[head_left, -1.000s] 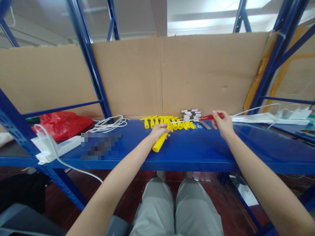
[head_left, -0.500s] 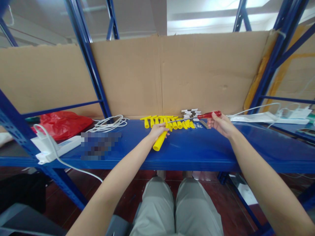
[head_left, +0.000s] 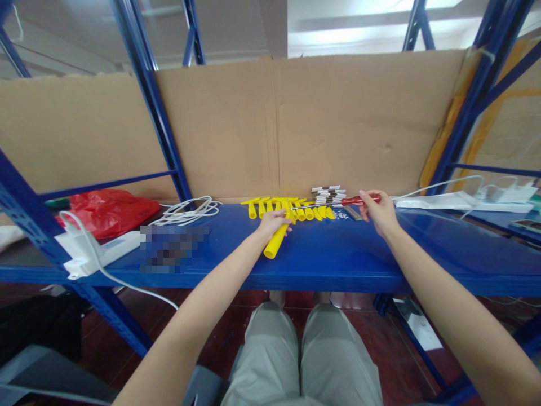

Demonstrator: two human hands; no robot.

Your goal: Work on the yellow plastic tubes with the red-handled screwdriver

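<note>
My left hand (head_left: 273,224) is closed round a yellow plastic handle (head_left: 275,242), its wide hollow end tilted toward me. My right hand (head_left: 378,211) grips the red handle of a screwdriver (head_left: 354,201). The metal shaft runs left, and its tip meets the yellow piece just above my left fingers; exactly how it sits there is too small to tell. Behind my hands, several yellow handles (head_left: 252,211) stand in a row. Right of them lie small screws (head_left: 342,215), a stack of black-and-white pieces (head_left: 329,196) and a flat greyish strip (head_left: 352,213).
The blue shelf (head_left: 338,254) is backed by a cardboard panel (head_left: 338,124). On the left are a red plastic bag (head_left: 112,211), a coiled white cable (head_left: 186,213) and a white power strip (head_left: 105,254). White packaging (head_left: 435,201) and cables lie on the right.
My right hand and the screwdriver's handle have shifted slightly right, with the fingers changing their hold. My left hand keeps the yellow handle in nearly the same place.
</note>
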